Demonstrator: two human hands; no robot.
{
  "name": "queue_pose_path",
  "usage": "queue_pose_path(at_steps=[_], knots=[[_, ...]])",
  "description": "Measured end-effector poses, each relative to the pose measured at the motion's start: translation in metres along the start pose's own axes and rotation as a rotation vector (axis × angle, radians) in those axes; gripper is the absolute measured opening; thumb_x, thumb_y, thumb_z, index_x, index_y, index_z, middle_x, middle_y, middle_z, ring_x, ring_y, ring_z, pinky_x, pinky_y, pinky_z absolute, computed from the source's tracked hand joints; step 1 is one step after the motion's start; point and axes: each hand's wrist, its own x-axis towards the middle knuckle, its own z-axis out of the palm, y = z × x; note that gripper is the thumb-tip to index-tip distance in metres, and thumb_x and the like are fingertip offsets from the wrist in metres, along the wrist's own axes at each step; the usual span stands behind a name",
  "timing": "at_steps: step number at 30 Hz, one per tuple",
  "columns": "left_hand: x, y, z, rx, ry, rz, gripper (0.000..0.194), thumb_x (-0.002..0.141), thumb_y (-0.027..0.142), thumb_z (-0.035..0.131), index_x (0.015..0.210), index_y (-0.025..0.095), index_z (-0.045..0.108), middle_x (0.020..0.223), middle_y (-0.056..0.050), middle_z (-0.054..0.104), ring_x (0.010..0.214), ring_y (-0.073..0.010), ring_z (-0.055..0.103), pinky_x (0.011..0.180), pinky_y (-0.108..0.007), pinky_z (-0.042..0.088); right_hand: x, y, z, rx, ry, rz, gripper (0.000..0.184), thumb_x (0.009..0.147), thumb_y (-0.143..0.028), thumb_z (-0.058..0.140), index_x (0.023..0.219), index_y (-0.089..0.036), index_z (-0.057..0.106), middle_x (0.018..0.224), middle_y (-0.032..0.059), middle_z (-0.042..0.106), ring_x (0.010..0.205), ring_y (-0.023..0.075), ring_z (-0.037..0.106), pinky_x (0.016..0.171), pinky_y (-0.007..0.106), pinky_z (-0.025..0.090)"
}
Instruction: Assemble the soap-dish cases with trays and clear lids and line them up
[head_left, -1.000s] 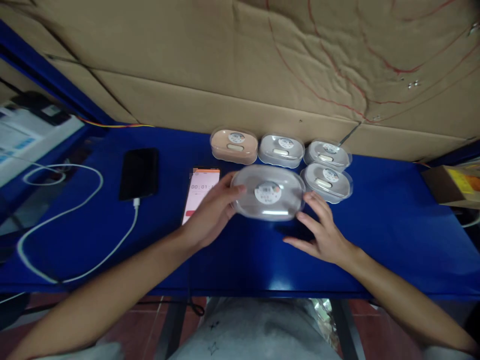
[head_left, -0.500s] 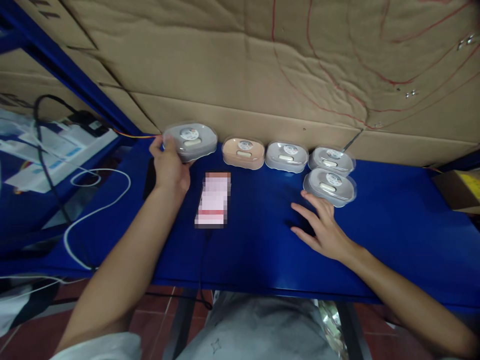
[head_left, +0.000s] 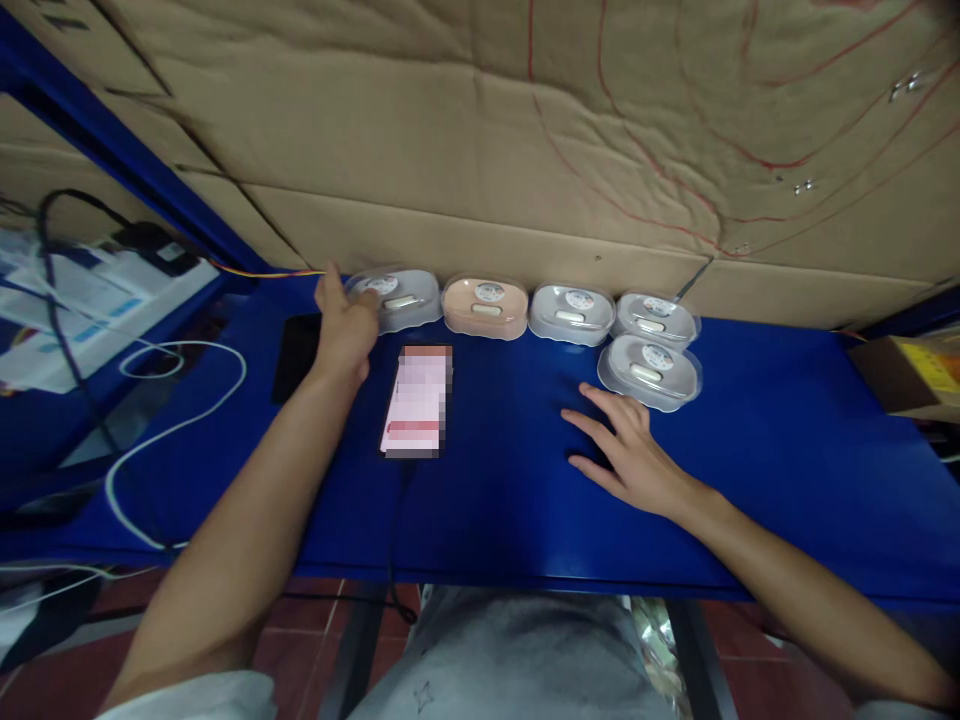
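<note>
At the left end of the back row, an oval grey plastic box with a clear lid (head_left: 409, 302) rests on the blue table. My left hand (head_left: 346, 325) is closed around its left end, thumb side over the lid; the far fingers are partly hidden. My right hand (head_left: 630, 455) hovers with fingers spread, holding nothing, just in front of a similar grey box (head_left: 651, 372). Behind that stands another grey box (head_left: 660, 318). Further along the row are a grey box (head_left: 571, 314) and a peach-coloured one (head_left: 486, 308). Each has a round label and a small white handle or latch.
A phone with a lit screen (head_left: 416, 400) and a cable lies between my arms. Beside my left wrist is a dark flat object (head_left: 295, 355). White cables (head_left: 180, 430) and power strips (head_left: 142, 320) occupy the left. Cardboard (head_left: 420, 200) lines the back; a carton (head_left: 907, 375) stands right.
My left hand has brought the grey box down and slightly right, beside the peach one. My right hand keeps its pose; the whole view has shifted slightly.
</note>
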Motion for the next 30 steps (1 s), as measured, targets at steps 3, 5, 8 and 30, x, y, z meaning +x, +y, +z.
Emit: queue_pose_path(at_steps=[3, 5, 8, 30], knots=[[-0.019, 0.022, 0.011, 0.176, 0.087, 0.095, 0.064, 0.104, 0.028, 0.061, 0.162, 0.011, 0.039, 0.183, -0.013, 0.013, 0.170, -0.0216, 0.006, 0.138, -0.042, 0.001, 0.000, -0.001, 0.000, 0.006, -0.019, 0.004, 0.051, 0.110, -0.037, 0.058, 0.159, -0.025, 0.048, 0.169, 0.0230, 0.043, 0.155, 0.0391, 0.046, 0.119, 0.064, 0.042], [-0.034, 0.037, 0.022, 0.439, -0.053, 0.264, 0.057, 0.106, 0.028, 0.055, 0.161, 0.017, 0.045, 0.181, -0.015, 0.026, 0.168, -0.0250, 0.021, 0.137, -0.051, 0.012, 0.000, -0.001, 0.000, 0.009, -0.023, -0.002, 0.050, 0.110, -0.036, 0.058, 0.158, -0.024, 0.049, 0.169, 0.0227, 0.043, 0.155, 0.0388, 0.046, 0.119, 0.063, 0.042], [-0.053, 0.052, 0.039, 0.669, -0.252, 0.390, 0.046, 0.107, 0.032, 0.050, 0.152, 0.025, 0.057, 0.174, -0.014, 0.044, 0.167, -0.0366, 0.028, 0.132, -0.071, 0.001, 0.001, -0.001, 0.000, 0.003, -0.022, -0.013, 0.049, 0.110, -0.034, 0.058, 0.157, -0.023, 0.050, 0.168, 0.0232, 0.043, 0.154, 0.0384, 0.047, 0.118, 0.062, 0.043], [-0.120, 0.086, 0.049, 0.395, -0.786, 0.657, 0.070, 0.086, 0.056, 0.087, 0.144, 0.029, 0.059, 0.146, -0.014, 0.057, 0.136, -0.0375, 0.057, 0.115, -0.055, 0.046, 0.001, -0.005, -0.004, 0.083, 0.091, -0.093, 0.091, 0.100, -0.052, 0.073, 0.173, -0.026, 0.025, 0.171, 0.0239, 0.037, 0.161, 0.0428, 0.037, 0.125, 0.067, 0.039]])
